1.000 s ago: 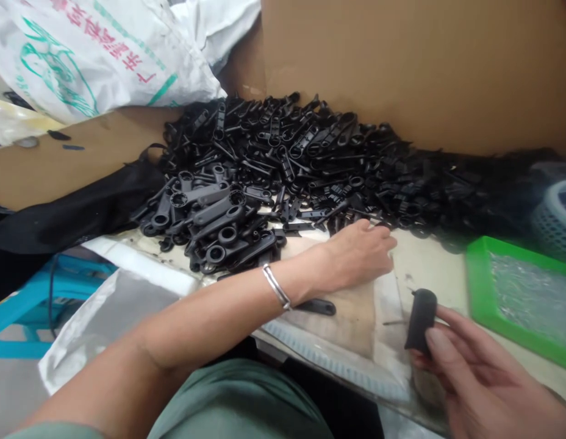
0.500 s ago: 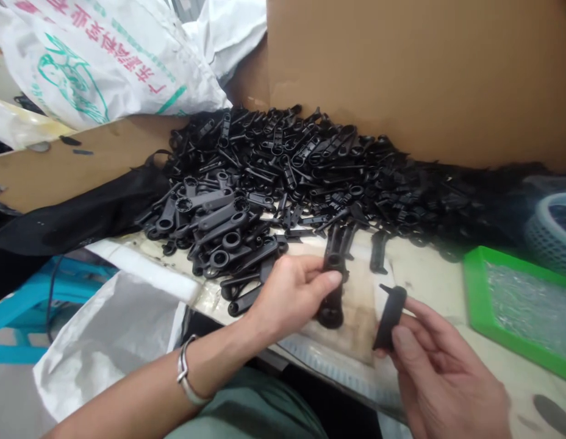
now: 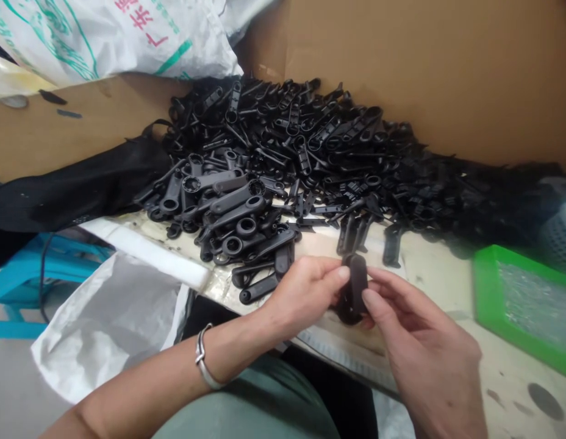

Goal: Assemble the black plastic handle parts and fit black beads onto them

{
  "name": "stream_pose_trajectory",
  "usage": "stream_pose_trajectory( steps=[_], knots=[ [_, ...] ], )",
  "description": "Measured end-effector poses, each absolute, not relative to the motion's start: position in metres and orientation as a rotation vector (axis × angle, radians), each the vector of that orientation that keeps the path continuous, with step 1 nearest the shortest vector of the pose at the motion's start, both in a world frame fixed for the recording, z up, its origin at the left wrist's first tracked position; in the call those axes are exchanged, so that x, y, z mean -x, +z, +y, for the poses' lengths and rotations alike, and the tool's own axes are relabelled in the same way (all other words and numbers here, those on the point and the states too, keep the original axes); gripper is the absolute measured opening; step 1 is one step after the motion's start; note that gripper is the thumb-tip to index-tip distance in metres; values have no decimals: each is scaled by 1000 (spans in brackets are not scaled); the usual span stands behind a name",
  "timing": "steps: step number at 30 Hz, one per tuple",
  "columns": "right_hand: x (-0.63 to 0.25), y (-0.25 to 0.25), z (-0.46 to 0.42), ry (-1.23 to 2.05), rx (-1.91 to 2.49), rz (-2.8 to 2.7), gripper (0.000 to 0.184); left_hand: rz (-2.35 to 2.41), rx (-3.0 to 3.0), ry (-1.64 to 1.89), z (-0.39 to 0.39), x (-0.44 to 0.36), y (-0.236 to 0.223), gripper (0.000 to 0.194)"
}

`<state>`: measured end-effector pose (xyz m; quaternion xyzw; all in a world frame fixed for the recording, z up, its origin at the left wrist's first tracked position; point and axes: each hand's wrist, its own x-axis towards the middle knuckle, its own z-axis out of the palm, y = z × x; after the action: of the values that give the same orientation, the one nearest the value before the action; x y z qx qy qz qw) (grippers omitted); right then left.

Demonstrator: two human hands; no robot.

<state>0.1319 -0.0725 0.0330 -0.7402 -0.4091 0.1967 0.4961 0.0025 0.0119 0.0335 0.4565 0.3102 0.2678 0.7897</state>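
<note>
My left hand [image 3: 304, 292] and my right hand [image 3: 411, 341] meet just above the table's front edge. Together they pinch a black plastic handle part [image 3: 354, 289] with a small black cover piece pressed against it. The left thumb and fingers grip it from the left, the right thumb and fingers from the right. Just behind the hands lies a big heap of black plastic handles [image 3: 292, 158], with a few loose ones [image 3: 265, 280] close to my left hand. A metal bangle sits on my left wrist.
A cardboard wall [image 3: 424, 67] stands behind the heap. A green tray [image 3: 521, 299] of small shiny parts is at the right, a grey basket [image 3: 560, 235] behind it. A printed white sack [image 3: 104, 30] lies at the back left, a clear plastic bag [image 3: 109, 323] hangs below the table edge.
My left hand picked a handle from the heap and drew it back. My right hand brought its small black piece over, and both hands now hold the pieces together.
</note>
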Motion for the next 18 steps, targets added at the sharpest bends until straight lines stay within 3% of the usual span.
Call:
stream_pose_trajectory(
  steps=[18],
  knots=[
    [-147,35,-78,108,1990,-1379,36,806,-1705,643,7,3,43,21]
  ],
)
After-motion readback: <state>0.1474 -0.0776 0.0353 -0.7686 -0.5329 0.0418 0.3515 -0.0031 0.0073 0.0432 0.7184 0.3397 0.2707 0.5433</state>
